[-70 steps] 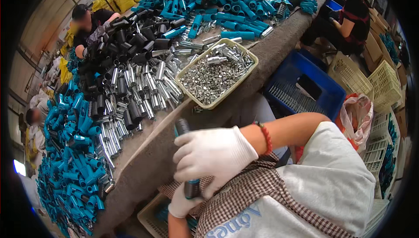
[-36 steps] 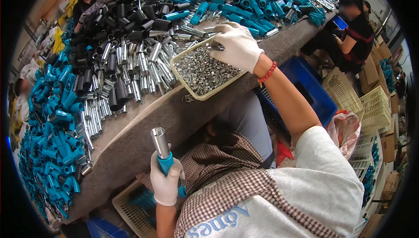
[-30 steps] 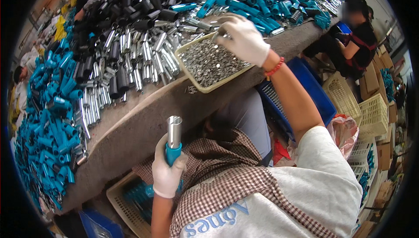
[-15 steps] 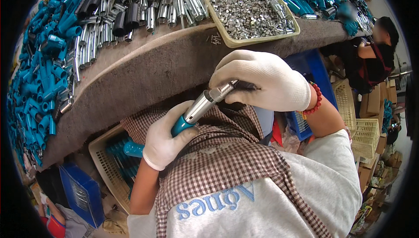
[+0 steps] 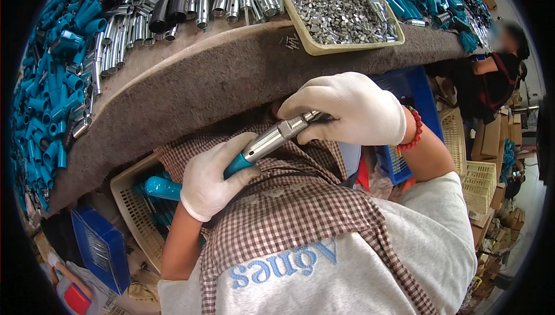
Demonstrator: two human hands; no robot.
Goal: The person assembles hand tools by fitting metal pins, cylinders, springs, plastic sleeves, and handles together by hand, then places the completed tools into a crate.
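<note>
My left hand (image 5: 209,183), in a white glove, is wrapped round the teal handle (image 5: 237,165) of a tool with a silver metal barrel (image 5: 265,145). A rounded teal end (image 5: 162,188) shows on the other side of that hand; my fingers hide whether it joins the handle. The barrel slants up to the right across my apron. At its far end, my gloved right hand (image 5: 350,110) closes its thumb and fingers round a narrower silver fitting (image 5: 296,124). The fitting lies in line with the barrel, and my fingers partly cover its tip.
Beyond the carpeted bench edge (image 5: 191,78) stands a cream tray (image 5: 315,49) of small metal pieces. Silver tubes (image 5: 202,11) and teal parts (image 5: 58,95) are heaped behind and to the left. Crates (image 5: 136,219) stand below; another person (image 5: 500,72) sits at far right.
The silver fitting now sits straighter in the barrel's end, where it was tilted before. My right hand has turned and lowered slightly; my left hand has shifted a little left.
</note>
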